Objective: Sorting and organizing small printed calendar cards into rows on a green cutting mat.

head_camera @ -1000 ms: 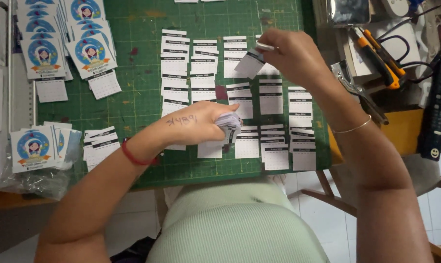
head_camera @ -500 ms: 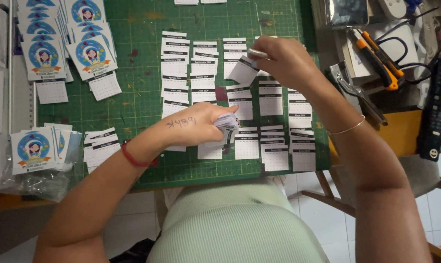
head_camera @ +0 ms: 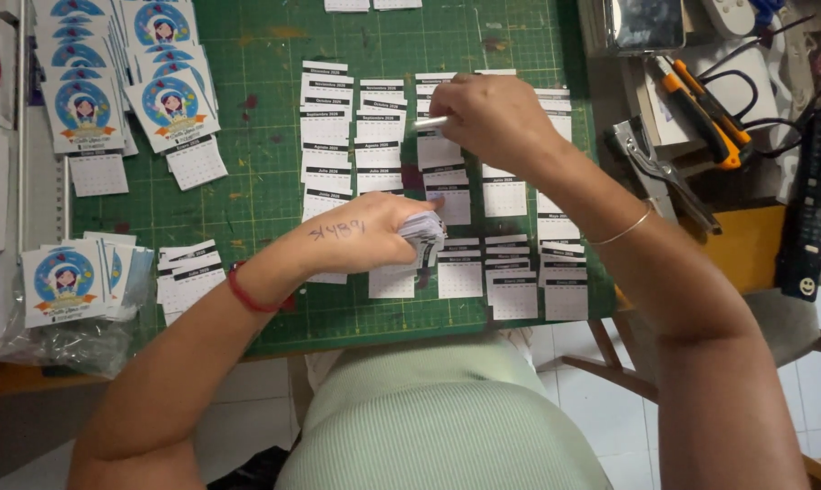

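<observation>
Nearest the body, the left hand (head_camera: 374, 238) hovers just above the green gridded cutting mat (head_camera: 256, 181) that covers the counter, its grip clamped on a thick stack of small white paper slips (head_camera: 422, 239) held edge-up between thumb and fingers. Around it lie rows of small white calendar slips with black header bands (head_camera: 456, 272), set out in columns on the mat, some overlapping. Farther out, the right hand (head_camera: 497, 118) reaches over the upper rows, its grip pinched together on a single white slip (head_camera: 431, 122) that juts out to the left from the fingertips, lifted clear of the mat. Judging from this, the step in hand is collating — one slip is being gathered from a column to join the held stack. The next move seems to call for carrying that slip back to the left hand and squaring it against the stack without brushing the loose rows beneath. To the far left sit fanned round-badge printed cards in blue and white (head_camera: 156, 100) — more lie near the counter's front edge. Beyond the mat on the right rest an orange-handled utility knife (head_camera: 701, 113) and a metal hole punch (head_camera: 651, 163).
</observation>
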